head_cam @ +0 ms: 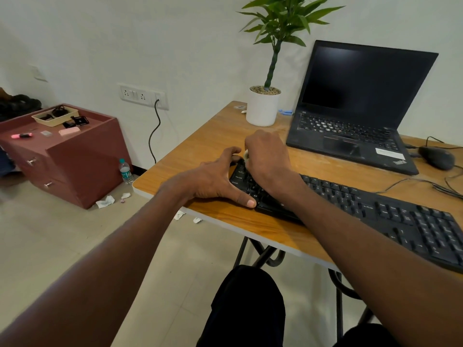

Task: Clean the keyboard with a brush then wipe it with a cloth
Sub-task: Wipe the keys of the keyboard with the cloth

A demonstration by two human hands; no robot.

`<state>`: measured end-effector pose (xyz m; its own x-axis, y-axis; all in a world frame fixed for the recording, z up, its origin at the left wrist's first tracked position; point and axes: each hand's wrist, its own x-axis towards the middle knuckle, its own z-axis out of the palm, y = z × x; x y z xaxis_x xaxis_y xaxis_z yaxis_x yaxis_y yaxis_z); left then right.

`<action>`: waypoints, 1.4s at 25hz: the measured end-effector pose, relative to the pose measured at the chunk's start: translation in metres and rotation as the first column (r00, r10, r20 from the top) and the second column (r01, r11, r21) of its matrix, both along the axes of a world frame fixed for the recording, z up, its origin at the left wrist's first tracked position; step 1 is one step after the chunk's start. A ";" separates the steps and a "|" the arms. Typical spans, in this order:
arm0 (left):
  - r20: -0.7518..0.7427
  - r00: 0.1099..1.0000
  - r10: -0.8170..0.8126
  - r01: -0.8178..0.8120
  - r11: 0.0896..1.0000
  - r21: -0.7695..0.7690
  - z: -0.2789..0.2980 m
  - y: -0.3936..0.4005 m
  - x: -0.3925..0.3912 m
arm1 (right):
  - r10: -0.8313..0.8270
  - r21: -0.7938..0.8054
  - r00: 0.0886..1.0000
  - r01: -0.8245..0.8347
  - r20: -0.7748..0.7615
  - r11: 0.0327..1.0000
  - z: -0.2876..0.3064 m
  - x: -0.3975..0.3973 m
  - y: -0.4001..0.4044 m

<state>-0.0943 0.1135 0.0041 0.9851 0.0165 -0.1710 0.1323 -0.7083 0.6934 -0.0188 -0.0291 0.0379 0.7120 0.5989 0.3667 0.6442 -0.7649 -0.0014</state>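
A black keyboard (375, 211) lies across the wooden table (200, 146), running from the middle to the lower right. My left hand (213, 179) is spread flat at the keyboard's left end, thumb against its front corner and fingers at its far corner. My right hand (268, 156) is closed over the keyboard's upper left keys, gripping a small pale object (246, 154) that barely shows at the fingertips. Whether it is a brush or a cloth I cannot tell.
A black laptop (355, 116) stands open behind the keyboard, with a potted plant (263, 106) to its left and a mouse (437, 157) with cables to its right. Left of the table stand a maroon drawer cabinet (75, 156), a water bottle (125, 171) and paper scraps (105, 201) on the floor.
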 end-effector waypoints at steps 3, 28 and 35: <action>0.014 1.000 0.008 -0.007 1.000 -0.006 0.001 0.000 -0.002 | 0.171 -0.026 0.984 -0.173 -0.051 0.985 0.004 -0.006 -0.001; -0.005 1.000 0.007 -0.007 1.000 0.002 -0.002 0.000 0.003 | 0.204 -0.011 0.958 -0.211 -0.202 0.977 0.019 0.009 -0.039; 0.021 1.000 0.002 -0.002 1.000 -0.008 -0.004 0.002 0.003 | 0.327 0.007 0.935 -0.329 -0.133 0.944 0.007 0.004 -0.034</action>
<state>-0.0916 0.1159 -0.0003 0.9885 0.0171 -0.1501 0.1187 -0.7025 0.7017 -0.0151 -0.0631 0.0445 0.5157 0.8121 0.2728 0.8544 -0.5113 -0.0931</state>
